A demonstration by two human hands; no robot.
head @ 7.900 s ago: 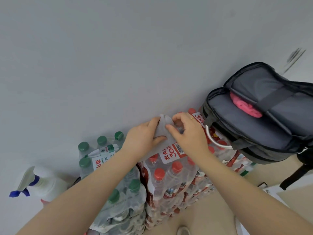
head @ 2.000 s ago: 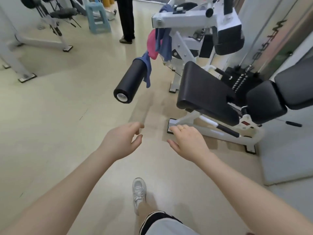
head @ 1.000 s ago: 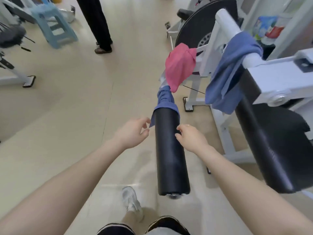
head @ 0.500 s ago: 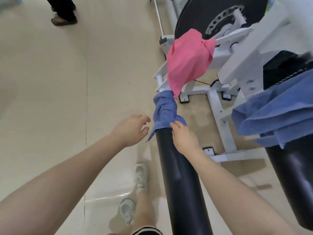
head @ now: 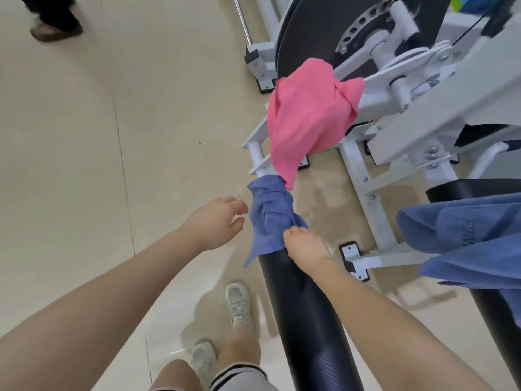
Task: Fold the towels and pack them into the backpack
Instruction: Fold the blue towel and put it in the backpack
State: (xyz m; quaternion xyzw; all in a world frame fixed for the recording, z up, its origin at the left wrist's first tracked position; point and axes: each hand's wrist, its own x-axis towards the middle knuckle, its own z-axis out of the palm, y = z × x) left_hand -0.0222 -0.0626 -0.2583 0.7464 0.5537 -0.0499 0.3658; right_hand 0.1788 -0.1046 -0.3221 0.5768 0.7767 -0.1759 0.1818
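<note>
Draped over the top end of a black padded roller (head: 304,314), a bunched blue towel (head: 270,218) is seen hanging on a white exercise machine (head: 417,117). The right hand (head: 307,249) is laid on the roller at the towel's lower edge, its fingertips touching the cloth; whether the fabric is pinched cannot be told. The left hand (head: 217,224) is held just left of the towel, apart from it, with fingers loosely spread and nothing gripped. A pink towel (head: 307,119) is hung on the white frame directly above the blue one, its lowest corner meeting the blue cloth. A second, larger blue towel (head: 468,238) is draped over another black roller (head: 496,320) at the right edge. Pale sneakers (head: 238,303) are seen below on the beige floor (head: 84,136), and another person's dark shoe (head: 53,31) is visible at the upper left.
</note>
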